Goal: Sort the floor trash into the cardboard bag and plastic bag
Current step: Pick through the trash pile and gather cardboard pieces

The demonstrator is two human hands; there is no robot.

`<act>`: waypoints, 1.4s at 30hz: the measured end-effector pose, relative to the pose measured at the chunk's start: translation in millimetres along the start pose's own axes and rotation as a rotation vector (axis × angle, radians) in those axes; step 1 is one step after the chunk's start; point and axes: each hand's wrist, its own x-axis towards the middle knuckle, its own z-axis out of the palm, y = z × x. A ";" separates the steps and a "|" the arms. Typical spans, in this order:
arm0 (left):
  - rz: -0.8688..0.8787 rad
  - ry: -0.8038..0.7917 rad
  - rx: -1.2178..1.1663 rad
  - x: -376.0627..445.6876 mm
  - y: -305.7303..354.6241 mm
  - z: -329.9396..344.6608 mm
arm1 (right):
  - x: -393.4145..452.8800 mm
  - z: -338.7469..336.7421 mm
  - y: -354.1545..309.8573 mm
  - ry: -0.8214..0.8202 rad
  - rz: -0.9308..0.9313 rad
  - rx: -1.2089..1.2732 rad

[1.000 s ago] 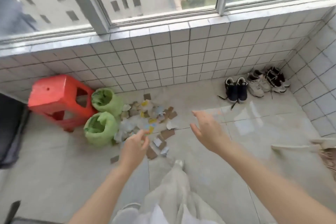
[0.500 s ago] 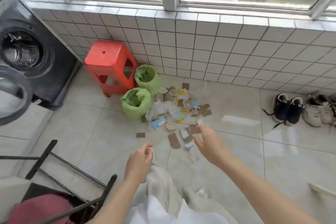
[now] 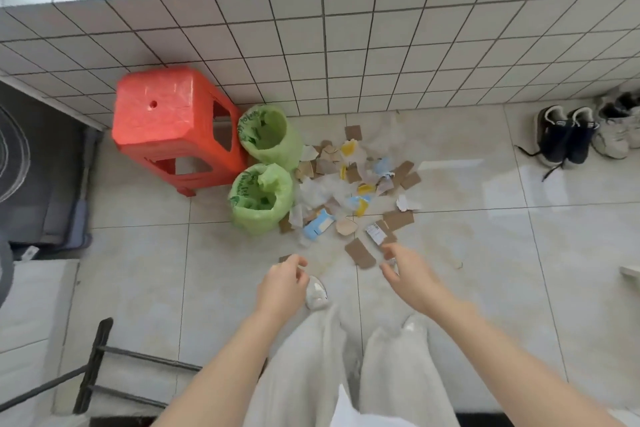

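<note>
Both hands hang empty over the floor in front of the person's legs. The right hand (image 3: 410, 276) has its fingers spread and loosely curved, holding nothing; the left hand (image 3: 282, 284) is half curled, its fingers drawn in toward the thumb, and also seems to hold nothing. Just beyond the right fingertips lies a brown card strip (image 3: 360, 252), its long axis running slantwise from near left to far right, so I judge the right hand the nearer one for it. A small card scrap (image 3: 284, 258) shows just past the left knuckles. Further out the trash pile (image 3: 349, 184) spreads toward the wall, card and plastic mixed. The two green bags, the near bag (image 3: 259, 199) and the far bag (image 3: 268, 139), stand open on the pile's left edge, beside the red stool (image 3: 173, 128), so anything picked up must travel forward and leftward.
</note>
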 end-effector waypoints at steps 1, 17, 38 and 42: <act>-0.008 -0.003 0.003 14.0 -3.0 0.7 | 11.9 7.0 1.2 -0.003 0.019 0.016; -0.015 -0.176 0.136 312.6 -104.6 241.4 | 314.4 195.9 178.1 -0.077 0.211 0.088; 0.377 0.254 0.257 574.6 -214.3 424.3 | 563.8 370.3 269.6 0.228 -0.054 -0.202; 0.394 0.355 0.236 570.9 -231.4 438.8 | 571.5 379.4 263.1 0.265 -0.028 -0.244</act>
